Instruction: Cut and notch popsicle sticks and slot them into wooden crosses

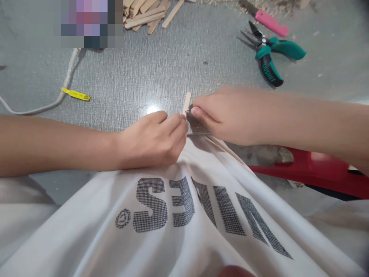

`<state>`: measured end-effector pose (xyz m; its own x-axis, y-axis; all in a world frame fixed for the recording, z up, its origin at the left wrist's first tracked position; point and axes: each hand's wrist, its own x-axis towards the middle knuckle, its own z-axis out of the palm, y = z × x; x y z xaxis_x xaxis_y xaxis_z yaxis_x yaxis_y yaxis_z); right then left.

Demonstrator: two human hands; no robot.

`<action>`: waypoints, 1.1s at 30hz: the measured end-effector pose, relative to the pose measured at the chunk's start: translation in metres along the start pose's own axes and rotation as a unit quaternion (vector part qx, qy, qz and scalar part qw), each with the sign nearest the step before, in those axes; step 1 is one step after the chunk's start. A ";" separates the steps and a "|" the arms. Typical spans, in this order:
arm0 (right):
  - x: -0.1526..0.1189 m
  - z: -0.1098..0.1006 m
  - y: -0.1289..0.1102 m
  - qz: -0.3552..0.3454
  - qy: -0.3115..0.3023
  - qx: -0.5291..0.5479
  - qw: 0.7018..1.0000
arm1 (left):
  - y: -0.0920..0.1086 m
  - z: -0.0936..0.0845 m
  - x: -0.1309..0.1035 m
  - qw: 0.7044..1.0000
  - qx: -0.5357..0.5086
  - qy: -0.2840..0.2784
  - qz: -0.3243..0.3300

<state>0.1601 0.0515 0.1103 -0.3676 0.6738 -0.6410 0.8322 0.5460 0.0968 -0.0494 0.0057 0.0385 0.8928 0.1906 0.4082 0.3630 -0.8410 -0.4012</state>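
My left hand (158,136) is closed around the lower part of a wooden craft stick (186,100), whose rounded end points away from me. Close by on its right, my right hand (213,113) is closed too, thumb pressed against the fingers. A small dark thing shows at its fingertips, right beside the stick; its kind is not clear. Both hands are at the near edge of the grey table (138,77), just above the front of a white shirt (184,165) with dark printed letters.
Pliers with green and black handles (269,67) lie spread at the upper right, near a pink-handled knife (271,23) and wood shavings (276,5). Several craft sticks (147,17) are piled at the top. A white cable (67,73) with a yellow tag runs left. Something red (317,169) is below the table's right side.
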 end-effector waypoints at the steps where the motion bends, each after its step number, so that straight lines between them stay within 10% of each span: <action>1: 0.000 0.001 0.000 -0.001 0.000 -0.003 1.000 | 0.001 0.000 0.000 1.000 -0.001 -0.001 0.003; 17: -0.001 0.003 0.017 -0.009 0.030 0.185 0.982 | 0.012 0.007 0.006 0.999 0.024 0.020 -0.035; 33: 0.002 -0.003 0.010 -0.033 -0.009 0.062 0.998 | 0.010 0.010 0.014 0.998 0.008 0.056 -0.021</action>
<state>0.1661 0.0603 0.1123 -0.4159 0.6289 -0.6569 0.8519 0.5222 -0.0394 -0.0301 0.0049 0.0321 0.8413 0.1668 0.5142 0.4047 -0.8251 -0.3944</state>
